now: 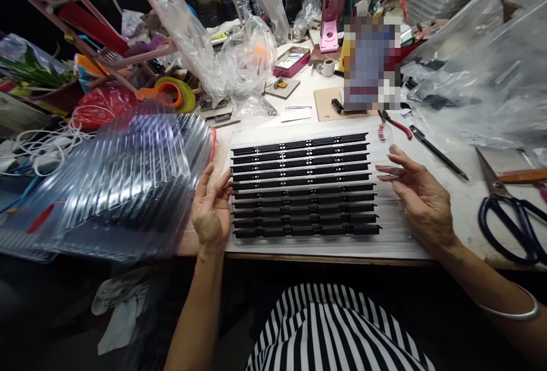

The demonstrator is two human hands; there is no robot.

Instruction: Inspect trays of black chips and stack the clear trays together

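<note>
A clear plastic tray (390, 214) lies in front of me near the table's front edge. In it are several rows of black strip-shaped parts (303, 194), stacked one below another; the upper rows show small bright spots. My left hand (212, 208) holds the tray's left edge, fingertips close to the row ends. At the right end, my right hand (423, 200) has its fingers around the tray's edge, some of them seen through the clear plastic. Left of my left hand is a pile of clear ribbed plastic trays (141, 171).
Blue-handled scissors (508, 217), a black pen (440, 153) and red-handled pliers (397, 125) lie to the right. Behind the tray are plastic bags (239, 57), a tape dispenser (171, 94) and a pink phone stand (329, 37). White cable (47, 143) coils at the left.
</note>
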